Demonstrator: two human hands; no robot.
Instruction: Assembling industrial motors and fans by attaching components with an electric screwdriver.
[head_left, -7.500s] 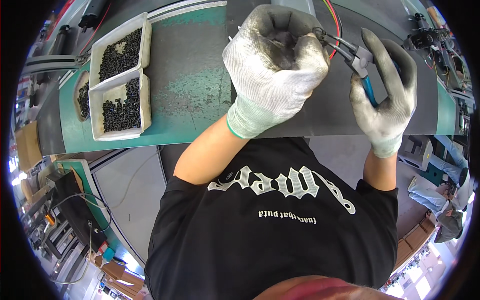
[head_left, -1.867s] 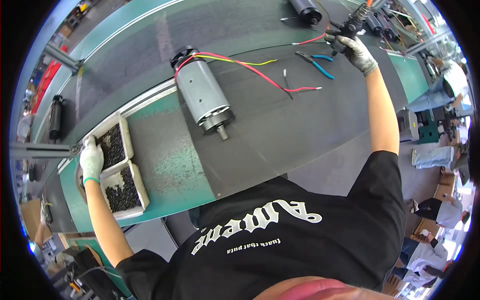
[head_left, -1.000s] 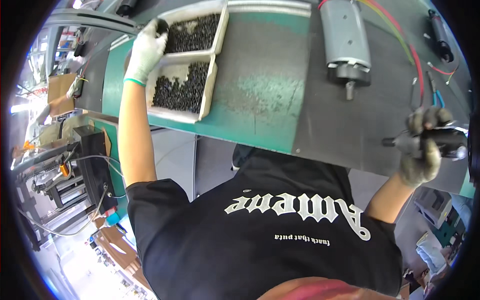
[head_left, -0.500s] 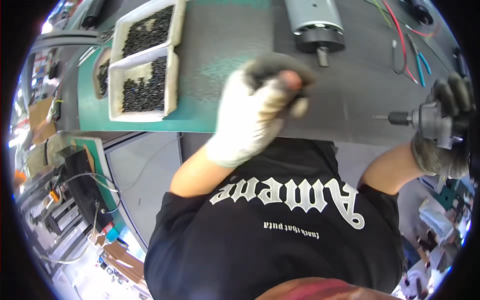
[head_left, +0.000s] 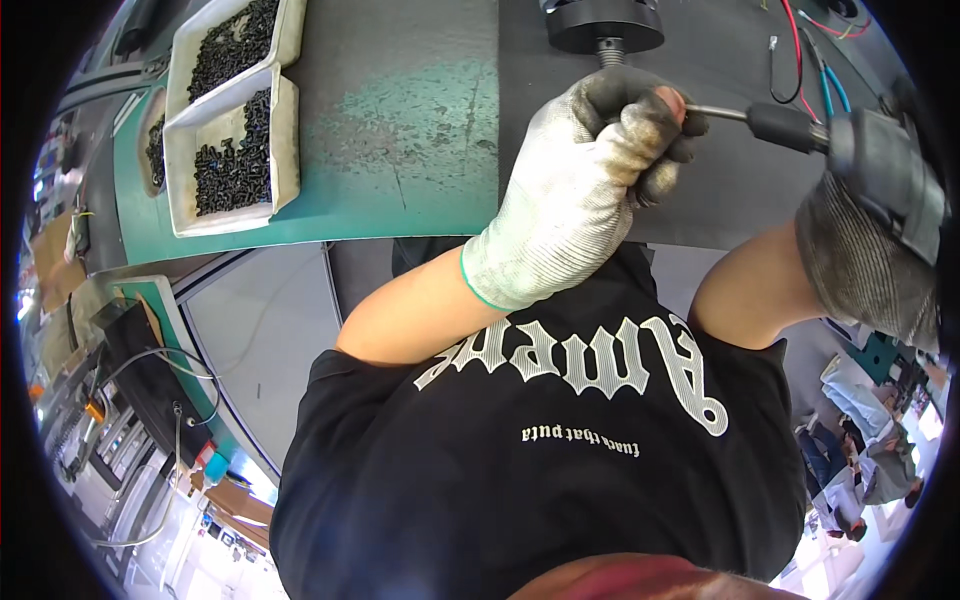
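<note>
My left hand (head_left: 575, 190), in a white knit glove with blackened fingers, is pinched closed over the bench, a bare fingertip poking through. The tip of a long metal bit (head_left: 722, 113) meets these fingertips; anything small between them is hidden. My right hand (head_left: 865, 260), in a dark grey glove, grips a power screwdriver (head_left: 880, 165) with a black collar, held level and pointing left. Just beyond my left hand lies a motor-like cylinder with a black end (head_left: 605, 25) and a threaded shaft (head_left: 611, 50) facing me.
White trays of small black screws (head_left: 232, 175) stand at the left on the green mat (head_left: 400, 205). Blue-handled pliers (head_left: 835, 90) and a red wire (head_left: 797, 45) lie at the far right. The bench's front edge runs before my body.
My right hand has brought the screwdriver left and away from me, its bit now at my left fingertips. My left hand has shifted slightly right. The view has shifted, so the bench items appear higher and further left.
</note>
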